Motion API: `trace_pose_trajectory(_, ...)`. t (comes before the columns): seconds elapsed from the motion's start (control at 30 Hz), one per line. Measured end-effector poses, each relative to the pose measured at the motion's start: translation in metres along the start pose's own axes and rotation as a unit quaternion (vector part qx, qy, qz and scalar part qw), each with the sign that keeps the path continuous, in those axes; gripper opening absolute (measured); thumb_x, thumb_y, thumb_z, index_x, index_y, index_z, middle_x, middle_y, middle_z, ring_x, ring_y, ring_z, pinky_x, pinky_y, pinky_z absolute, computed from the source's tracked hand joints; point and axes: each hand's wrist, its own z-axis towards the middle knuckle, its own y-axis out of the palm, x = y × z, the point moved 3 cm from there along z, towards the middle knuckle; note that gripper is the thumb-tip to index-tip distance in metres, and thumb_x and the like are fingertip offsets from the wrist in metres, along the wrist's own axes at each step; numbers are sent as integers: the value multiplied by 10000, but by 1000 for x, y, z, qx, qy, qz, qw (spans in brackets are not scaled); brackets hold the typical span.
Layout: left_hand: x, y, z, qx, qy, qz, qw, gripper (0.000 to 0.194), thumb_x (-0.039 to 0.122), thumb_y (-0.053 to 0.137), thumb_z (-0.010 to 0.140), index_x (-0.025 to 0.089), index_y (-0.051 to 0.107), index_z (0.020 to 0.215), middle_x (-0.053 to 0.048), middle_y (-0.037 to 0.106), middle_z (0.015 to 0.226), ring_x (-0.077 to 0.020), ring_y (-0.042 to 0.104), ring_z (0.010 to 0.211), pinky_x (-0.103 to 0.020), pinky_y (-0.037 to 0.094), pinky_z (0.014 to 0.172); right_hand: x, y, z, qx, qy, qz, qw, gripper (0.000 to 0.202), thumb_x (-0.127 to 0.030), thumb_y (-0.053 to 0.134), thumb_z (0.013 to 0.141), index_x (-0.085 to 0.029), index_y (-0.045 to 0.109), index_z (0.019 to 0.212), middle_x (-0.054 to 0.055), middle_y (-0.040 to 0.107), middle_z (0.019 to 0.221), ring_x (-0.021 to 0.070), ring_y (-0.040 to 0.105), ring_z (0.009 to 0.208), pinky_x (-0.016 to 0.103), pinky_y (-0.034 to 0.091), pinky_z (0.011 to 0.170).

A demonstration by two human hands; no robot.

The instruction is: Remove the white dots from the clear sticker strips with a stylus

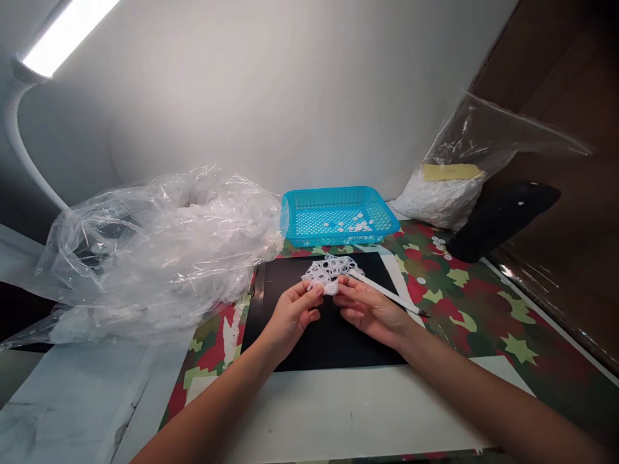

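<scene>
Over the black mat (290,345), my left hand (297,309) pinches the near edge of a white, lacy cluster of small rings (333,265). My right hand (370,308) is closed, its thumb and fingertips at the right side of a small white round piece (331,288) on that near edge. The fingertips of both hands nearly meet around this piece. Whether it is joined to the cluster I cannot tell. A slim white pen-like tool (387,293) with a dark tip runs just behind my right hand; whether the fingers touch it is unclear.
A blue perforated basket (345,240) with several small white discs stands behind the mat. Clear plastic bags (169,238) bulge at the left under a lamp (68,32). At the back right are a bag of white pieces (435,200) and a black object (503,219). Loose discs (439,243) lie nearby.
</scene>
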Motion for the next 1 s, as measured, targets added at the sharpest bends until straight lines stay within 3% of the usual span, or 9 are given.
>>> trace_pose_trajectory(0.1, 2, -1, 0, 15, 20, 27, 999, 305, 380, 780, 670, 143, 617, 772, 9, 530, 717, -63, 470, 634, -155, 335, 515, -3, -1, -1, 34, -50, -65, 996, 248, -304, 719, 728, -214, 560, 897, -18, 540, 816, 84, 483, 632, 191, 375, 504)
trace_pose_trajectory(0.17, 4, -2, 0, 30, 39, 49, 998, 293, 377, 771, 681, 144, 603, 739, 26, 506, 679, -53, 437, 596, -152, 316, 494, -9, -1, -5, 81, -143, -170, 972, 208, -342, 682, 770, -217, 552, 873, -13, 540, 826, 95, 487, 634, 212, 398, 528)
trace_pose_trajectory(0.2, 5, -2, 0, 37, 48, 61, 996, 289, 374, 770, 682, 146, 599, 732, 31, 505, 669, -50, 426, 579, -154, 314, 488, -13, 1, -9, 105, -203, -239, 944, 180, -343, 665, 791, -218, 557, 862, -9, 544, 825, 104, 492, 642, 225, 412, 546)
trace_pose_trajectory(0.27, 6, -1, -1, 46, 63, 81, 994, 282, 365, 773, 676, 148, 602, 732, 36, 520, 664, -46, 420, 553, -160, 320, 485, -19, 7, -17, 127, -316, -382, 859, 105, -309, 638, 823, -227, 593, 870, 6, 570, 837, 126, 516, 675, 254, 446, 600)
trace_pose_trajectory(0.33, 7, 0, -2, 46, 73, 96, 992, 275, 361, 773, 672, 149, 613, 743, 36, 534, 662, -46, 426, 542, -166, 330, 485, -19, 13, -24, 100, -382, -483, 781, 95, -256, 619, 843, -244, 630, 937, 28, 616, 908, 151, 559, 737, 285, 478, 660)
trace_pose_trajectory(0.4, 7, 1, -3, 43, 79, 102, 991, 271, 362, 770, 674, 149, 623, 755, 34, 543, 665, -48, 435, 541, -169, 341, 487, -17, 17, -26, 57, -407, -531, 741, 156, -209, 599, 856, -261, 646, 996, 36, 647, 963, 177, 601, 815, 314, 504, 725)
trace_pose_trajectory(0.53, 6, 1, -3, 41, 79, 93, 992, 263, 356, 765, 682, 153, 634, 785, 25, 567, 700, -53, 463, 570, -167, 355, 497, -13, 13, -24, 41, -414, -545, 728, 217, -175, 548, 890, -284, 666, 1036, 30, 678, 980, 201, 631, 932, 353, 511, 838)
trace_pose_trajectory(0.83, 2, -4, 0, 28, 39, 73, 996, 343, 271, 801, 644, 176, 660, 943, -42, 670, 939, -98, 576, 762, -148, 364, 525, -15, 14, -26, 37, -438, -590, 678, 267, -169, 534, 893, -282, 670, 1092, 44, 679, 1026, 203, 632, 960, 358, 516, 864)
trace_pose_trajectory(1.0, 2, -6, 2, 42, 40, 94, 994, 355, 291, 813, 628, 181, 659, 929, -12, 672, 841, -79, 558, 690, -147, 339, 503, -17, 16, -25, 36, -420, -574, 702, 213, -178, 551, 883, -258, 692, 1022, 51, 681, 987, 198, 641, 928, 348, 525, 844)
